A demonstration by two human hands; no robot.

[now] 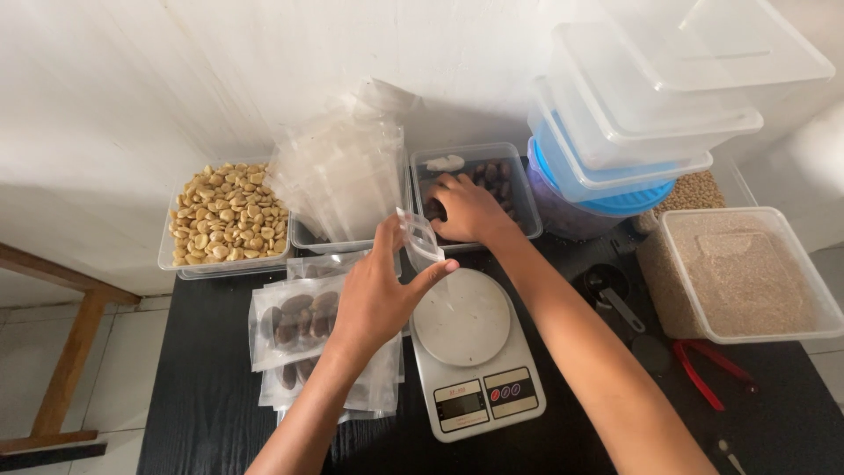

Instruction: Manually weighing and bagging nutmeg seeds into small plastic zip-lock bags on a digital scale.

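Left hand [374, 295] pinching clear pouch [418, 236] upright, mouth upward, right hand [469, 209] curled onto dates [498, 178].

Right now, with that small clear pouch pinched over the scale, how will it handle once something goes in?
The pouch looks like thin clear film, so probably floppy and very light. It is pinched only by the left hand, so it may sag or fold once loaded. The glossy film could be slippery; the filled pouches on the table lie flat.

Home food-packing table [202, 405]: kitchen scale [475, 361], nut tubs [224, 220], pouches [294, 321].
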